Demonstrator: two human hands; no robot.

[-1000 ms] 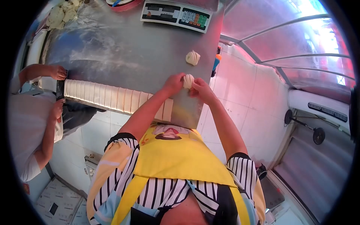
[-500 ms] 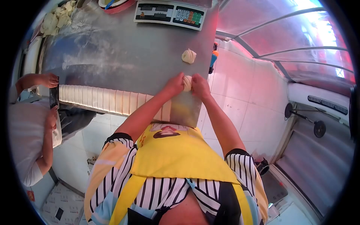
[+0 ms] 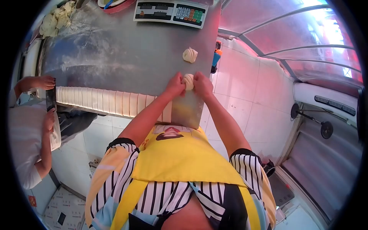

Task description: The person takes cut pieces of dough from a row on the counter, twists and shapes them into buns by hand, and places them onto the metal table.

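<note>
Between my two hands, near the right edge of the metal table (image 3: pixel 126 50), is a twisted piece of dough (image 3: pixel 188 81). My left hand (image 3: pixel 176 86) has its fingers closed on the left side of it, and my right hand (image 3: pixel 202 85) grips its right side. Just beyond lies a second twisted dough piece (image 3: pixel 189 55), touched by neither hand. A long row of cut dough strips (image 3: pixel 111 102) runs along the near edge of the table, partly hidden under my left forearm.
At the left, a co-worker's hands (image 3: pixel 46 82) hold a dark blade (image 3: pixel 51 99) at the row's end. A scale (image 3: pixel 170 12) and a red-rimmed bowl (image 3: pixel 117 6) stand at the far side. Rough dough (image 3: pixel 57 19) lies at the far left corner.
The view has shifted slightly. The dough between my hands has been turned and looks rounder, and both hands remain on it. The co-worker's blade has moved to the left, off the row.
</note>
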